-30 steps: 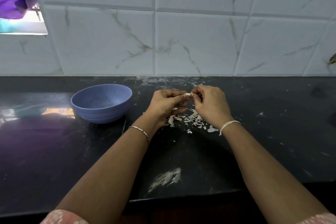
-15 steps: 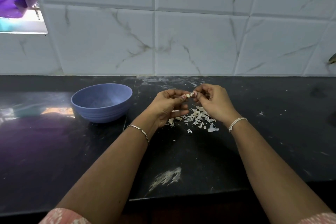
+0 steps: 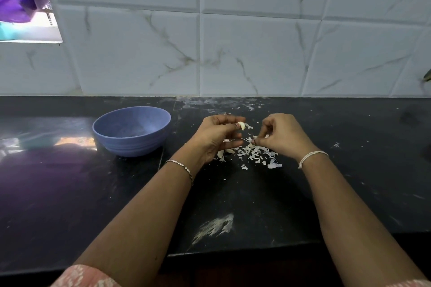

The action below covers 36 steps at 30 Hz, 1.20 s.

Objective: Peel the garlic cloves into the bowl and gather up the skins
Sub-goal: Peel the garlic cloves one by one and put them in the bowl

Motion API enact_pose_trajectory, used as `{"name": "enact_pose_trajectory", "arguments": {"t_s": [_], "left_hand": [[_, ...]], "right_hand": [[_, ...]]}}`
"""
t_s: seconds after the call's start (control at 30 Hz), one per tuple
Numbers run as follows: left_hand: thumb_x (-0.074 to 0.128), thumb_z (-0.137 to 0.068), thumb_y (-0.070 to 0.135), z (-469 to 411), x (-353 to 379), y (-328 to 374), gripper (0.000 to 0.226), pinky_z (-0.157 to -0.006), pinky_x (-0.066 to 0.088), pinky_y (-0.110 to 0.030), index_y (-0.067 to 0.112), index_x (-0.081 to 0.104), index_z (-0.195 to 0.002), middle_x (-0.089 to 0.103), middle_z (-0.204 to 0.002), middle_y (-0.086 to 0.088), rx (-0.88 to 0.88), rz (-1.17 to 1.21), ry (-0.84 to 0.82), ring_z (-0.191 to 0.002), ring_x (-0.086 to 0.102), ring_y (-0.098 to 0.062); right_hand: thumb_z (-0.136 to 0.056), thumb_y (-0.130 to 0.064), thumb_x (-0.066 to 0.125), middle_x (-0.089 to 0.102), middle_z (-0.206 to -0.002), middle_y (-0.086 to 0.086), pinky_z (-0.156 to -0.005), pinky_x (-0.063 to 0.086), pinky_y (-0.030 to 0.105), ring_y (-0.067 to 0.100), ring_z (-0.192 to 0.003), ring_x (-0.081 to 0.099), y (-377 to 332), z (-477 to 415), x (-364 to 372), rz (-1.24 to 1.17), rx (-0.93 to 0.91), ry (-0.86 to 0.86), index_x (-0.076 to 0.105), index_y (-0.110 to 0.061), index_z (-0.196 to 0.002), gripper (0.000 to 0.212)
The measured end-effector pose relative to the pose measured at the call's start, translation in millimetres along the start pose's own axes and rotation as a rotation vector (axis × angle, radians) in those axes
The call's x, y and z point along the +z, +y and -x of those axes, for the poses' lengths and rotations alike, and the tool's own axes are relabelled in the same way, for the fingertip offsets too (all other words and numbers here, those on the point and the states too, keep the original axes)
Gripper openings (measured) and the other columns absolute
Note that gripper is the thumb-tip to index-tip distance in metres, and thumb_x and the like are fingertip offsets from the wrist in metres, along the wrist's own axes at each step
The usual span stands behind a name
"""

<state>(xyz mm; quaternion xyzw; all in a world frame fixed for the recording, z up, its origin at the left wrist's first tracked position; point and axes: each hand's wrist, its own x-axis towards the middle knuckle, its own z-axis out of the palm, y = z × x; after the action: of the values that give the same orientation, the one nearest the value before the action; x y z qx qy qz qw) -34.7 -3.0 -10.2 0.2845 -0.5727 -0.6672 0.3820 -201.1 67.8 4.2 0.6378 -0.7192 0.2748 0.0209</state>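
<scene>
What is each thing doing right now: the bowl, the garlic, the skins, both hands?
Bowl: upright on the counter, untouched.
Left hand: fingers curled, pinching the garlic clove.
Garlic clove: held above the counter.
Right hand: pinching a bit of skin.
Skins: scattered loose on the counter.

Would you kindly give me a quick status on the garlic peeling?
Left hand pinches garlic clove. Right hand pinches a skin sliver. Skins heaped on counter under both hands. Blue bowl off to the left, nothing in the way.
</scene>
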Motion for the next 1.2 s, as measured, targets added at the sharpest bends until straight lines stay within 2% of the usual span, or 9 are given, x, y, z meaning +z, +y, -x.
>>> {"name": "enact_pose_trajectory", "arguments": {"t_s": [0.07, 0.17, 0.3, 0.4, 0.5, 0.57, 0.7, 0.9, 1.2], "left_hand": [[0.062, -0.092, 0.001, -0.2, 0.8, -0.9, 0.015, -0.06, 0.059, -0.026, 0.005, 0.071, -0.103, 0.065, -0.085, -0.006, 0.011, -0.021, 0.003, -0.071, 0.061, -0.012], [0.06, -0.093, -0.001, -0.1, 2.2, -2.9, 0.015, -0.057, 0.057, -0.025, 0.006, 0.07, -0.101, 0.062, -0.088, -0.01, 0.036, -0.061, 0.019, -0.068, 0.06, -0.011], [0.063, -0.091, 0.0, -2.7, 3.2, -4.1, 0.016, -0.057, 0.058, -0.028, 0.005, 0.066, -0.106, 0.061, -0.09, -0.012, 0.06, -0.07, 0.072, -0.066, 0.061, -0.012], [0.066, -0.09, 0.003, -4.2, 4.4, -5.4, 0.013, -0.057, 0.059, -0.029, 0.003, 0.062, -0.102, 0.061, -0.085, -0.011, 0.068, -0.062, 0.099, -0.064, 0.061, -0.012], [0.066, -0.091, 0.005, -4.2, 5.3, -6.3, 0.007, -0.056, 0.059, -0.029, 0.006, 0.062, -0.096, 0.062, -0.083, -0.008, 0.083, -0.072, 0.095, -0.063, 0.062, -0.012], [0.068, -0.089, 0.005, -3.4, 4.5, -6.4, 0.012, -0.055, 0.057, -0.027, 0.006, 0.062, -0.099, 0.064, -0.083, -0.006, 0.099, -0.09, 0.068, -0.065, 0.063, -0.012], [0.074, -0.082, -0.001, -2.2, 5.3, -7.7, 0.026, -0.054, 0.056, -0.026, 0.009, 0.063, -0.105, 0.068, -0.087, -0.005, 0.139, -0.167, 0.035, -0.067, 0.068, -0.01], [0.077, -0.08, 0.0, -5.6, 5.1, -9.0, 0.022, -0.059, 0.057, -0.032, 0.012, 0.067, -0.096, 0.071, -0.083, -0.006, 0.188, -0.252, 0.132, -0.071, 0.068, -0.016], [0.073, -0.086, 0.006, 1.1, 6.7, -2.8, 0.017, -0.054, 0.057, -0.025, 0.001, 0.067, -0.101, 0.069, -0.076, -0.006, 0.121, -0.098, 0.078, -0.061, 0.067, -0.012]], "right_hand": [[-0.07, -0.017, 0.085, 0.061, -0.063, -0.007, -0.057, 0.039, 0.022, 0.004, -0.061, 0.054, 0.5, -0.1, 0.8, -0.034, 0.015, 0.034, 0.061, -0.015, -0.063, 0.025], [-0.08, -0.004, 0.074, 0.066, -0.075, -0.006, -0.067, 0.048, 0.024, 0.007, -0.068, 0.06, -0.5, -1.2, 3.1, -0.205, -0.01, 0.067, 0.061, -0.02, -0.074, 0.021], [-0.091, -0.012, 0.065, 0.072, -0.086, -0.002, -0.074, 0.056, 0.022, 0.003, -0.074, 0.066, -8.2, -1.3, 4.3, -0.504, 0.031, 0.02, 0.069, -0.019, -0.096, 0.009], [-0.081, -0.021, 0.078, 0.071, -0.076, -0.004, -0.065, 0.052, 0.014, -0.001, -0.064, 0.062, -11.9, -1.4, 9.0, -0.428, 0.018, 0.068, 0.072, -0.02, -0.088, 0.009], [-0.079, -0.02, 0.079, 0.07, -0.071, -0.005, -0.059, 0.048, 0.011, -0.002, -0.058, 0.06, -12.8, -2.8, 13.1, -0.397, 0.038, 0.118, 0.074, -0.019, -0.084, 0.008], [-0.079, -0.018, 0.079, 0.07, -0.07, -0.005, -0.057, 0.048, 0.011, -0.005, -0.056, 0.06, -12.2, -4.1, 13.6, -0.411, 0.053, 0.15, 0.075, -0.018, -0.084, 0.007], [-0.079, -0.016, 0.078, 0.072, -0.071, -0.006, -0.061, 0.052, 0.017, -0.001, -0.062, 0.065, -10.3, -4.2, 13.2, -0.433, 0.066, 0.185, 0.075, -0.021, -0.08, 0.005], [-0.078, -0.02, 0.077, 0.072, -0.067, -0.005, -0.064, 0.056, 0.027, 0.006, -0.062, 0.066, -13.4, -1.5, 14.0, -0.317, -0.008, 0.22, 0.076, -0.02, -0.076, 0.002], [-0.075, -0.019, 0.072, 0.065, -0.064, -0.009, -0.065, 0.056, 0.034, 0.007, -0.062, 0.062, -16.2, 3.8, 11.2, -0.154, -0.17, 0.282, 0.07, -0.021, -0.075, 0.002]]}}
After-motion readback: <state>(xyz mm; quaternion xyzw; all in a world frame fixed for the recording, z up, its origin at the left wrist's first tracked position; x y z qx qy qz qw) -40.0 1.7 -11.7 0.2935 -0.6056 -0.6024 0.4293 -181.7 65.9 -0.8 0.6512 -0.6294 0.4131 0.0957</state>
